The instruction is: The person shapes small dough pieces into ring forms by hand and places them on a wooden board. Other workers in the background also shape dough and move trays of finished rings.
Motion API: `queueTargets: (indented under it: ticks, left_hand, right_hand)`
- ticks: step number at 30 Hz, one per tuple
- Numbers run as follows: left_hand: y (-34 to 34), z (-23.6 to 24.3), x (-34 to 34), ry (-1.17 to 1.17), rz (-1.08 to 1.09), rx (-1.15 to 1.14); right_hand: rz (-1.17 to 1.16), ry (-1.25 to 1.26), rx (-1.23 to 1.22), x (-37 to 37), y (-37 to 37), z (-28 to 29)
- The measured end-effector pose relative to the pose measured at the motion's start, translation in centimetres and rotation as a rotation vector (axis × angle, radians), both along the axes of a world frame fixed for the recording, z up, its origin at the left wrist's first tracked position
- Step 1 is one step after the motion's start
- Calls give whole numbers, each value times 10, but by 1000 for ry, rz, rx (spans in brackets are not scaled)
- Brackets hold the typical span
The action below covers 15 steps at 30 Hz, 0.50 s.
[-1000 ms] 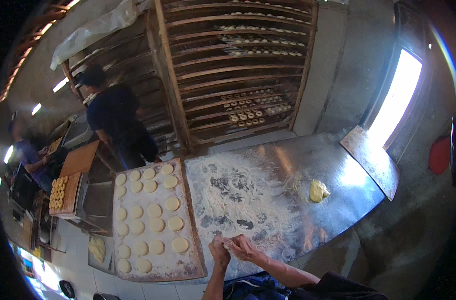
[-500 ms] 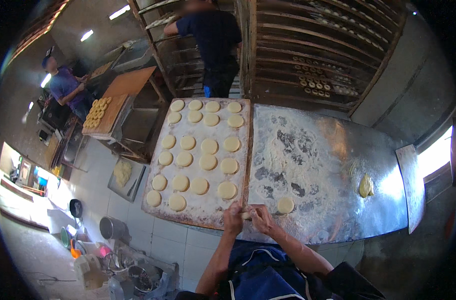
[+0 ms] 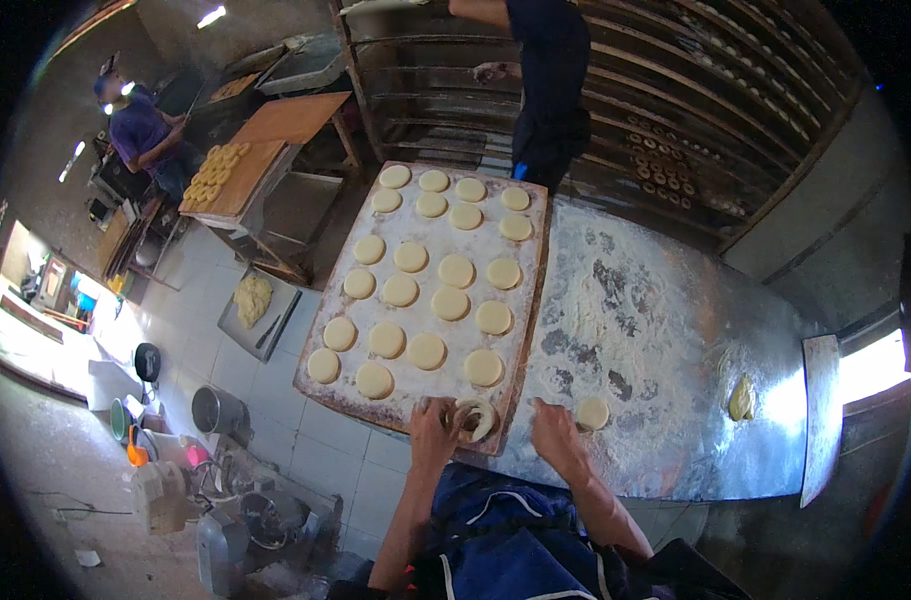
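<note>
Left hand holds a dough ring (image 3: 489, 418) at the lower centre.
The left hand (image 3: 433, 428) reaches up from the bottom edge, fingers closed on the ring's left side over the floured board's (image 3: 460, 338) near corner; the right hand (image 3: 558, 440), apart, is angled up-left above the counter (image 3: 675, 440), beside a dough disc (image 3: 593, 413), fingers bent, their grip unclear.

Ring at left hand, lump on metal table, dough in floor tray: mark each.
Ring (image 3: 488, 416): head view, on its right side.
Lump (image 3: 742, 400): head view, on its middle.
Tray dough (image 3: 252, 301): head view, on its middle.
</note>
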State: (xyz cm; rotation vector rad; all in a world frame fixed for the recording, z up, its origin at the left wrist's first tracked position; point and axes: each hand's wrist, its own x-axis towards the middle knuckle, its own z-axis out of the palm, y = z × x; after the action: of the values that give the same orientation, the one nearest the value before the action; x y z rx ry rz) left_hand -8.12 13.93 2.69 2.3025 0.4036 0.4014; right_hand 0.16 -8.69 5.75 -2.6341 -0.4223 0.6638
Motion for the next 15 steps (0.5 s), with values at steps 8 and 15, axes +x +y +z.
queueTargets:
  ticks: [8,15]
  left_hand:
    - [9,-1,17,-4,93,30]
    - [94,-33,102,67,-49,542]
  right_hand:
    - [186,-390,397,63,44,-9]
    - [488,-464,-87,62,84,-29]
